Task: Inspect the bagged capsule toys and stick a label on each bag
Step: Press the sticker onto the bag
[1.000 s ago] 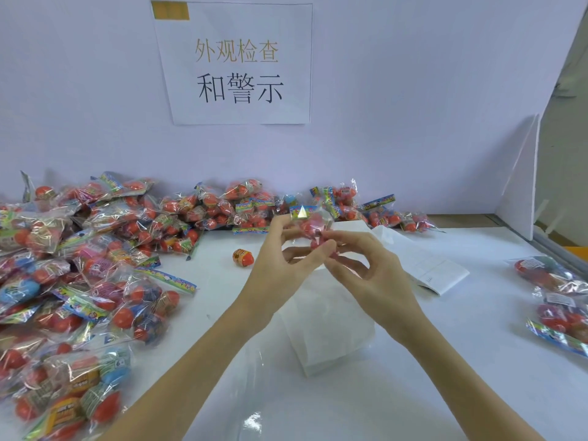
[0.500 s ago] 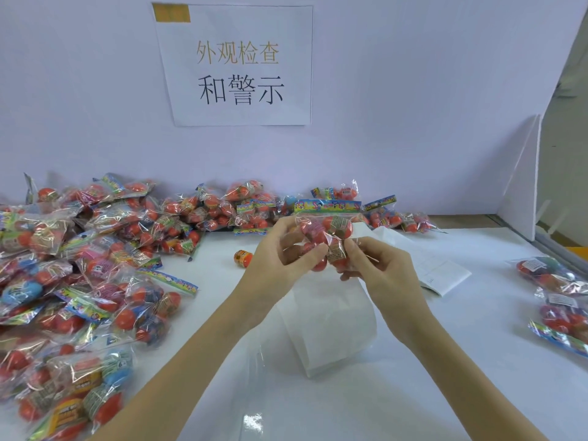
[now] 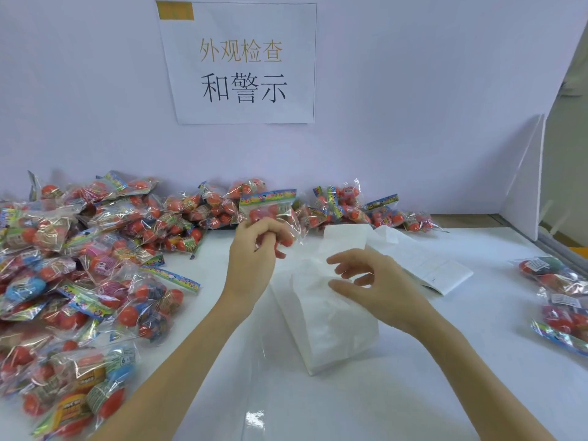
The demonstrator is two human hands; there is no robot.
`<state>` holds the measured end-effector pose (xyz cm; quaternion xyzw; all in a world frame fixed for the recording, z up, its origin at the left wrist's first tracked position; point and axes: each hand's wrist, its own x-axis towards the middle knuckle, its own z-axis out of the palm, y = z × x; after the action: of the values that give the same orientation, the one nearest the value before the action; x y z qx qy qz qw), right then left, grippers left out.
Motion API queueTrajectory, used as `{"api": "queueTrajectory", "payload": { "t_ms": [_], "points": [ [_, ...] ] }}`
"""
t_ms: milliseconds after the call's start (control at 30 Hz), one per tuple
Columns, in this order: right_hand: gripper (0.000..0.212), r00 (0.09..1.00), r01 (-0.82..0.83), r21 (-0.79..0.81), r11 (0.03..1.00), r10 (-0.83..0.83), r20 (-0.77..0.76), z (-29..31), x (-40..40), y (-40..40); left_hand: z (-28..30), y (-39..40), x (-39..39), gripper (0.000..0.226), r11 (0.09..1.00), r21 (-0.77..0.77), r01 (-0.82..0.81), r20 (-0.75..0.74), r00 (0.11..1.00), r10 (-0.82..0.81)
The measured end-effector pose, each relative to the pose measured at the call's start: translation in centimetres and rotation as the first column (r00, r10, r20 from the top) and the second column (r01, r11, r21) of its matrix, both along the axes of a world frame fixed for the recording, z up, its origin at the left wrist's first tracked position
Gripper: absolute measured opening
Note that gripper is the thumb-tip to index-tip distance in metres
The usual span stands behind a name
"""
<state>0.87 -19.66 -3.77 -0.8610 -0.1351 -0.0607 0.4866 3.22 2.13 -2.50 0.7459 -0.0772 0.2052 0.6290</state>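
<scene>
Since half a second back, right hand (image 3: 378, 281) has let go of the bag and dropped toward the white sheets; left hand (image 3: 254, 246) alone keeps the bag raised.

Item 1, far left: large heap of bagged capsule toys (image 3: 79, 265), which I judge unlabelled and still to do, by far the greater share.

Item 2, centre-left: left hand, fingers curled round the held bag (image 3: 270, 211), lifted in front of the back row.

Item 3, centre: white sheet stack (image 3: 331, 326), which I take for label stock; right hand hovers over it, fingers loosely spread, holding nothing.

Item 4, far right: small group of labelled bags (image 3: 556, 281), white stickers showing. Done pile, few so far.
</scene>
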Motion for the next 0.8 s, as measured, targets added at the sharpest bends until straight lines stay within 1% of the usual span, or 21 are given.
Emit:
{"api": "queueTrajectory", "payload": {
  "t_ms": [67,133,167,233,267,300,333,467,533,600,633,667,733,767,800],
  "points": [
    [0.023,0.996,0.062,0.017,0.998,-0.063,0.065,-0.4,0.4,0.0,0.2,-0.2,-0.3,0.034,0.997,0.034,0.073,-0.065,0.995,-0.071],
    [0.022,0.979,0.15,0.062,0.987,-0.157,0.132,-0.8,0.7,0.0,0.4,-0.1,-0.8,0.018,0.971,0.153,0.182,-0.028,0.983,-0.18],
    [0.02,0.966,0.191,0.099,0.977,-0.205,0.161,-0.9,0.9,0.0,0.5,0.0,-1.1,0.013,0.936,0.232,0.266,-0.012,0.963,-0.27],
    [0.019,0.942,0.247,0.166,0.955,-0.276,0.189,-1.2,1.1,0.0,0.3,-0.2,-1.4,0.039,0.819,0.397,0.414,-0.061,0.902,-0.427],
    [0.019,0.936,0.259,0.191,0.947,-0.295,0.194,-1.2,1.2,0.0,0.1,-0.4,-1.5,0.051,0.761,0.467,0.45,-0.098,0.882,-0.461],
    [0.02,0.93,0.266,0.209,0.941,-0.308,0.199,-1.3,1.2,0.0,-0.2,-0.5,-1.5,0.057,0.72,0.516,0.464,-0.113,0.87,-0.48],
    [0.021,0.927,0.273,0.221,0.937,-0.317,0.201,-1.3,1.3,-0.1,-0.5,-0.6,-1.5,0.056,0.698,0.546,0.463,-0.107,0.865,-0.49],
    [0.01,0.932,0.285,0.238,0.928,-0.327,0.157,-1.4,1.6,0.1,-2.0,-0.2,-0.5,0.03,0.709,0.545,0.447,-0.066,0.866,-0.495],
    [0.008,0.929,0.297,0.245,0.923,-0.338,0.147,-1.2,1.4,0.5,-2.9,0.3,0.2,0.027,0.695,0.581,0.423,-0.071,0.877,-0.474],
    [0.009,0.923,0.303,0.276,0.912,-0.353,0.154,-0.7,1.0,0.7,-4.0,0.7,0.9,0.026,0.662,0.669,0.337,-0.014,0.897,-0.441],
    [0.012,0.938,0.259,0.285,0.923,-0.311,0.155,-0.3,0.8,0.6,-4.5,1.0,1.3,0.027,0.653,0.697,0.297,0.022,0.901,-0.433],
    [0.016,0.965,0.172,0.262,0.95,-0.216,0.149,0.3,0.6,0.3,-4.9,1.2,1.6,0.027,0.652,0.708,0.272,0.04,0.906,-0.421],
    [0.017,0.995,-0.072,0.118,0.99,0.063,0.078,1.2,0.0,-0.3,-5.2,1.7,2.1,0.028,0.662,0.714,0.228,0.056,0.924,-0.379],
    [0.012,0.982,-0.186,0.032,0.982,0.186,0.019,1.4,-0.2,-0.5,-5.3,1.9,2.4,0.028,0.67,0.714,0.206,0.062,0.934,-0.353],
    [0.006,0.961,-0.275,-0.036,0.961,0.273,-0.046,1.5,-0.4,-0.7,-5.4,2.1,2.5,0.028,0.678,0.708,0.197,0.053,0.943,-0.33]
  ]
}}
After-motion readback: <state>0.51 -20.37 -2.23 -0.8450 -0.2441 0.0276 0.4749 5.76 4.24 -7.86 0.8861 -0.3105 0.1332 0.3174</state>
